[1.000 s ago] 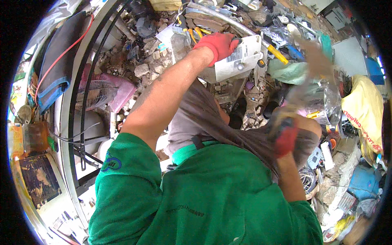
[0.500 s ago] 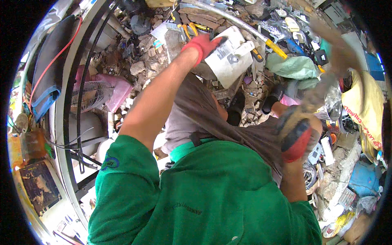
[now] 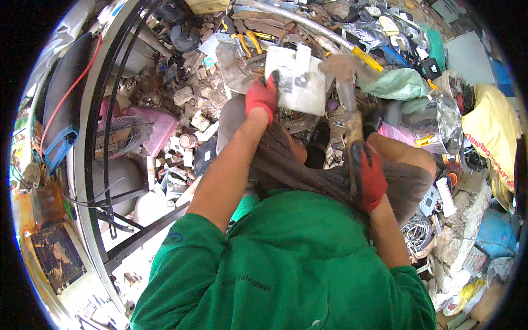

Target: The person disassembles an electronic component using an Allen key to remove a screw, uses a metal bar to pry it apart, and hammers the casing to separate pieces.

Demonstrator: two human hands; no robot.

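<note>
A white plastic casing (image 3: 301, 93) with a dark label and a small protruding part at its top sits in front of my knees. My left hand (image 3: 262, 99), in a red and black glove, grips its left edge, the thumb over the front. In a similar glove, my right hand (image 3: 369, 176) is wrapped round the handle of a worn hammer (image 3: 352, 126). The rusty hammer head is at the casing's right side; whether the two touch, I cannot tell.
Pliers with yellow and black handles (image 3: 253, 43) lie beyond the casing. A metal pipe with a yellow end (image 3: 367, 59) crosses behind it. Rubble and scrap cover the ground. A black metal frame (image 3: 88, 137) stands left; a yellow sack (image 3: 487, 126) is on the right.
The hammer has swung down and left from a blurred, raised position on the right to beside the casing. My left hand has come nearer and the casing has shifted left and turned.
</note>
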